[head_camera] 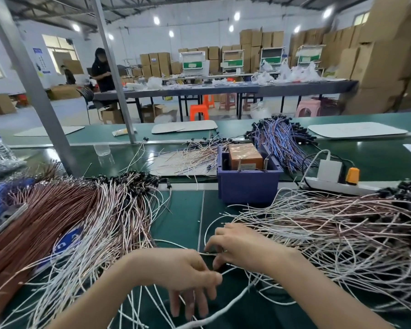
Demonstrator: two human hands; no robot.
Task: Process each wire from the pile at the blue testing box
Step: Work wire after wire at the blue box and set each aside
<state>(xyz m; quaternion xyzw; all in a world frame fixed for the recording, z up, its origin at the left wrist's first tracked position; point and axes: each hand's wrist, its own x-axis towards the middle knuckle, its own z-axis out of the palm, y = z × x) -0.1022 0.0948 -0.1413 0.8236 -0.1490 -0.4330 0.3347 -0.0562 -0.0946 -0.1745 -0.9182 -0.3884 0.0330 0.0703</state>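
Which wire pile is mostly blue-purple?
The far pile just behind the blue testing box, toward its right; the near left pile and near right pile are copper-brown and white.

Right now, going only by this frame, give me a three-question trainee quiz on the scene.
1. True or false: the left grip is inside the blue box.
2. What do the left and right grip hold between them? A. a white wire B. a plug C. a cardboard sheet
3. Fill in: the power strip lies to the box's ____.
Key: 1 false; 2 A; 3 right.
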